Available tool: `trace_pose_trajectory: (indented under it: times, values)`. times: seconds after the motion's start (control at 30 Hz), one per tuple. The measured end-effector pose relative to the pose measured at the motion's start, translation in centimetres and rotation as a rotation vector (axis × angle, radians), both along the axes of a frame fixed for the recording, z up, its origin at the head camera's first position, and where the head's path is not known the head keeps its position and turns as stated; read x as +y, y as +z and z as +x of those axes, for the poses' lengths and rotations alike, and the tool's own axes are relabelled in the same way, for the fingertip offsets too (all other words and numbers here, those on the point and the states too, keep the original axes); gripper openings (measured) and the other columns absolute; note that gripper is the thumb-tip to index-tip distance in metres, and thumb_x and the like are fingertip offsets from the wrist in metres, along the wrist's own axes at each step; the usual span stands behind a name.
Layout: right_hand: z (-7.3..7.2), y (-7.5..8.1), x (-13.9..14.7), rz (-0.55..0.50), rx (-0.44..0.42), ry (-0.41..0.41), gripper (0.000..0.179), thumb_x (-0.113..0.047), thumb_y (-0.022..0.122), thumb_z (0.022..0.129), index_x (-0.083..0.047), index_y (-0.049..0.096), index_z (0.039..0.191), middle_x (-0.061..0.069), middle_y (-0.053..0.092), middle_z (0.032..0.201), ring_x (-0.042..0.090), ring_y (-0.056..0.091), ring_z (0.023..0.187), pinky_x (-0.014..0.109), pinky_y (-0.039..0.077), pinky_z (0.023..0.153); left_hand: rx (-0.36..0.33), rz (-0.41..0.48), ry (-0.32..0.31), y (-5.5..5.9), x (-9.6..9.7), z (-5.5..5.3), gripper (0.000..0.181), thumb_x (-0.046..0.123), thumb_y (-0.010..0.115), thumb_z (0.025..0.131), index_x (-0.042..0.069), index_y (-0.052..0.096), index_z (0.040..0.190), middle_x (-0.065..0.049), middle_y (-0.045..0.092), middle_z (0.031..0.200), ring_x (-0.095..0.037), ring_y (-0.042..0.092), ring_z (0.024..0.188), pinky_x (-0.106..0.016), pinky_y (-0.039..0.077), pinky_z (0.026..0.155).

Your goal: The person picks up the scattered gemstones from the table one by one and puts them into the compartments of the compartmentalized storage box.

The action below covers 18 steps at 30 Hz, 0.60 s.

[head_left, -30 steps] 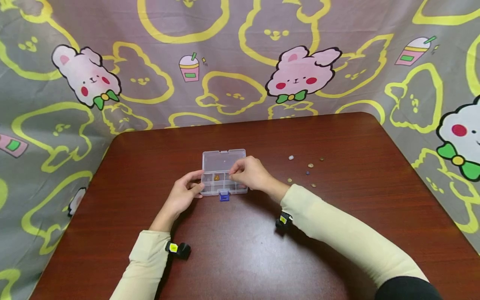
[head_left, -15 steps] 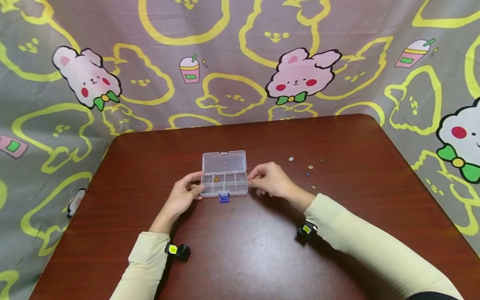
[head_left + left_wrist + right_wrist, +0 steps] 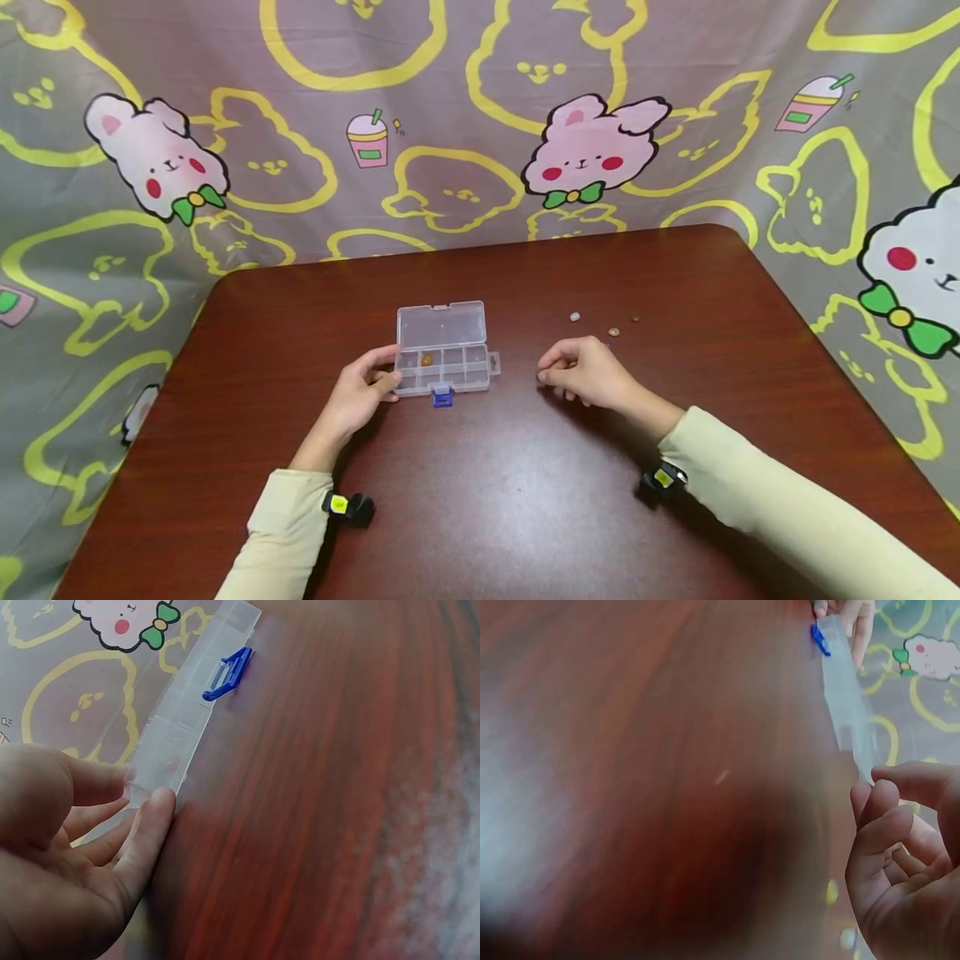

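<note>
A clear plastic compartment box [image 3: 441,379] lies with its lid [image 3: 441,325] raised and a blue latch [image 3: 443,397] at its front. An amber piece [image 3: 427,360] sits in one rear compartment. My left hand [image 3: 358,396] grips the box's left end, thumb at the front corner, as the left wrist view shows closely. To the right of the box, apart from it, my right hand [image 3: 588,371] hovers low with loosely bent fingers, thumb and index tips close together. Nothing shows between them in the right wrist view, where this hand [image 3: 907,847] is near the lower right.
Small loose pieces lie beyond my right hand: a white one [image 3: 575,317], a tan one [image 3: 614,332] and a darker one [image 3: 635,318]. The hand covers others. A hanging tab [image 3: 495,363] sticks out from the box's right end. A printed curtain [image 3: 450,125] surrounds the brown table [image 3: 510,500].
My right hand has drawn back from above the box's right compartments, moving right towards the loose pieces. My left hand stays on the box. The view has shifted slightly.
</note>
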State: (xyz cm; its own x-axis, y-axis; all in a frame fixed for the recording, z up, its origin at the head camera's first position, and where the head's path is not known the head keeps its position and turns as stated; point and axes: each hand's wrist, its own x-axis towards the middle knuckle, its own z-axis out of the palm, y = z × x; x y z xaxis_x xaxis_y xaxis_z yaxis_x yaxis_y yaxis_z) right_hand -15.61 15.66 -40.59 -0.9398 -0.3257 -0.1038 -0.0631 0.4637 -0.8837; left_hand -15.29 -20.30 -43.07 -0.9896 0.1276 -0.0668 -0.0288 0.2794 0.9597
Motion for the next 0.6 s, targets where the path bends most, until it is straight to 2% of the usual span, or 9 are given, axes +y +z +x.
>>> trace_pose_trajectory:
  times: [0.3,0.6]
  values:
    - [1.5,-1.2,4.3,0.014,-0.012,-0.064,0.01,-0.006,0.075,0.087,-0.003,0.072,0.096,0.01,0.068,0.072,0.02,0.053,0.049,0.03,0.043,0.034,-0.004,-0.004,-0.004,0.1,0.0,0.1,0.045,-0.005,0.059,0.098,-0.004,0.05,0.142,-0.026,0.052,0.139,-0.026,0.061,0.097,-0.027,0.06,0.07]
    - [3.0,-1.3,7.3,0.041,-0.017,-0.128,0.014,-0.008,0.076,0.087,-0.003,0.071,0.099,0.009,0.068,0.073,0.02,0.052,0.047,0.032,0.045,0.034,0.007,0.01,-0.013,0.0,0.0,0.1,0.045,-0.006,0.059,0.097,-0.006,0.05,0.142,-0.028,0.052,0.137,-0.021,0.06,0.096,-0.026,0.06,0.071]
